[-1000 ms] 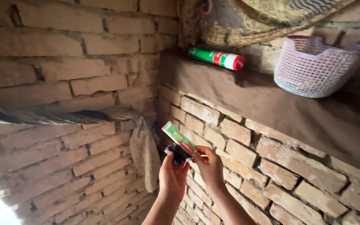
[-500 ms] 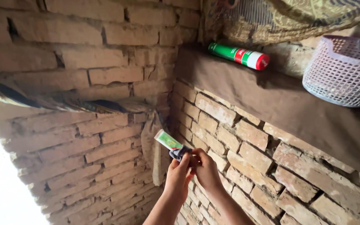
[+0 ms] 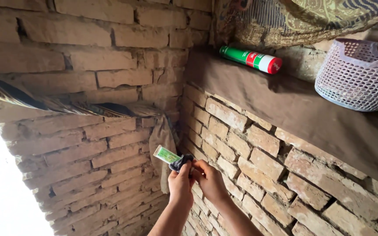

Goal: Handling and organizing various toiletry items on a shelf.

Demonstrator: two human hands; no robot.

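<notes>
Brick wall [image 3: 88, 48], shelf [image 3: 285, 109] at 2 o'clock. Your left hand [image 3: 181, 183] and right hand [image 3: 210, 179] pinch the green tube [image 3: 167, 154] and a dark wad [image 3: 181, 162], centre-low. Looks mid-squeeze; the next move needs steady thumb pressure.

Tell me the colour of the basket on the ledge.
The basket is pale pinkish-white mesh, seen in the head view.

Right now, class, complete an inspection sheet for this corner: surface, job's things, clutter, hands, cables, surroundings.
Surface: ledge draped in brown cloth.
Job's things: green tube, dark bunched piece at its lower end.
Clutter: red-and-green can lying on the ledge; pale mesh basket beside it.
Hands: left hand and right hand close together, both gripping the tube.
Cables: nothing seen.
Surroundings: brick walls; patterned fabric hanging above.
</notes>
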